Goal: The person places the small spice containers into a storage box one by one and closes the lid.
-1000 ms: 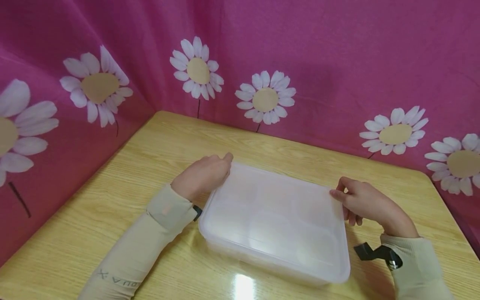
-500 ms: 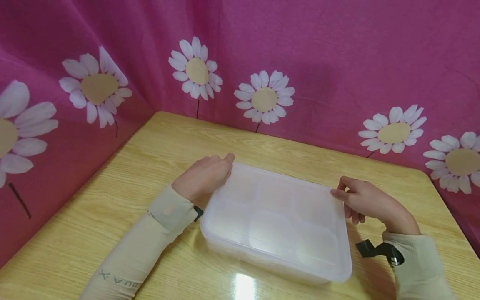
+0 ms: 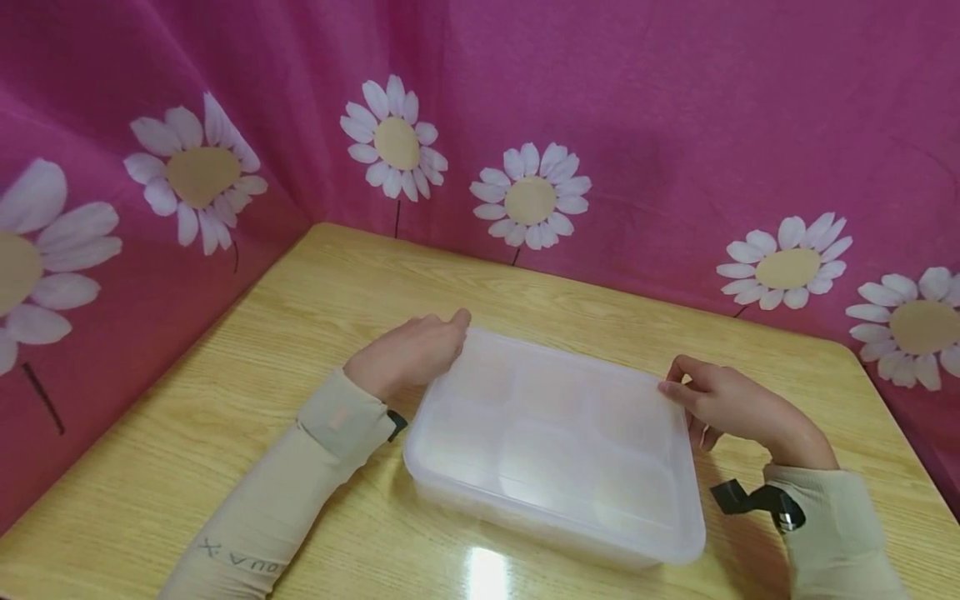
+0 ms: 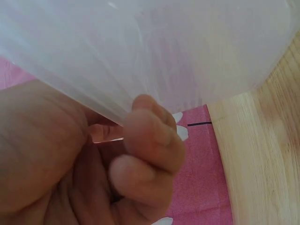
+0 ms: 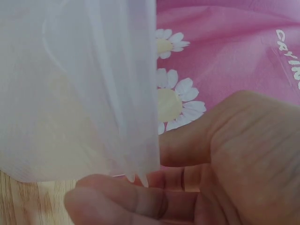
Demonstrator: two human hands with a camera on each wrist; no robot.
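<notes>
A translucent white plastic lunch box (image 3: 555, 433) lies on the wooden table, its lid on. Several compartments show faintly through the lid. At the box's far left corner my left hand (image 3: 411, 354) grips the rim. The left wrist view shows the fingers of that hand (image 4: 145, 145) curled against the edge of the box (image 4: 187, 51). My right hand (image 3: 738, 408) pinches the far right corner, thumb on top. Seen from the right wrist, its fingers (image 5: 117, 199) are bent beneath the corner of the box (image 5: 93, 93). The lid's far left corner is partly hidden.
The wooden table (image 3: 360, 275) extends around the box on all sides. A pink cloth (image 3: 637, 100) with printed daisies hangs along the back and left. Black straps (image 3: 757, 504) hang at my wrists.
Both hands stay at the same corners. The box has shifted very slightly to the right. My right hand's lower fingers have drawn in a little, and the compartments show more plainly through the lid.
</notes>
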